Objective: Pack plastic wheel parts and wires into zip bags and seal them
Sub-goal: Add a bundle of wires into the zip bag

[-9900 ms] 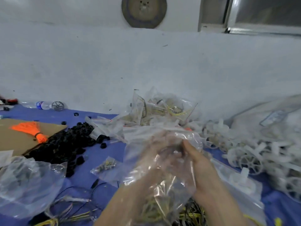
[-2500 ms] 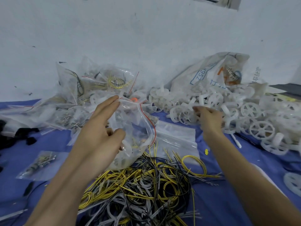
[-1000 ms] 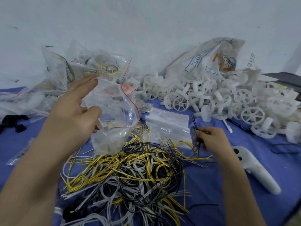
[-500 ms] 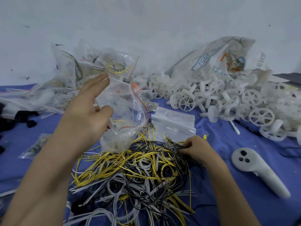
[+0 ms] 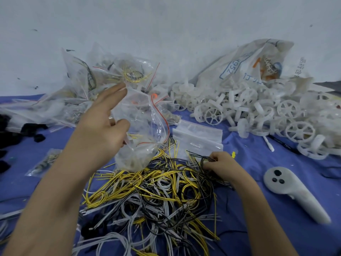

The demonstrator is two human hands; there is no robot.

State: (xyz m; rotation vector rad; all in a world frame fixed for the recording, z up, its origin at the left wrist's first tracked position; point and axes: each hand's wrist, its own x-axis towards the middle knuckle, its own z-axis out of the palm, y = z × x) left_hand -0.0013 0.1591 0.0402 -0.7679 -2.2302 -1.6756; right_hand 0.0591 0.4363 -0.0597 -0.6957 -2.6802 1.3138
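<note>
Blue cloth (image 5: 262,230) covers the work surface. Nearest the camera, a tangled wire heap (image 5: 156,196) of yellow, black and white leads sprawls across it. Right hand (image 5: 221,167) sits at the heap's far right edge, fingers curled down around a small bunch of black wires (image 5: 206,159) whose ends fan out to the left. Just right of that arm, a white controller (image 5: 287,189) with dark buttons lies on the cloth, apart from the heap. Left hand (image 5: 103,130) is raised above the heap's far left side, pinching the rim of a clear zip bag (image 5: 145,126) with a red seal strip. Its thumb is bent onto the plastic and its long fingers reach up along the bag's mouth. The bag hangs open, its bottom touching the wires, with pale parts inside that are too blurred to name. A small packet of hardware (image 5: 46,161) lies on the cloth to the left. Between the two hands, further back, is a flat stack of empty zip bags (image 5: 199,139). Beyond it on the right, white plastic wheels (image 5: 258,111) are piled in a loose mound against a printed sack (image 5: 249,65). On the far left is a pile of filled bags (image 5: 110,76), with yellow wire showing through. Black parts (image 5: 11,126) lie at the left edge. A white wall (image 5: 166,24) stands behind everything.
</note>
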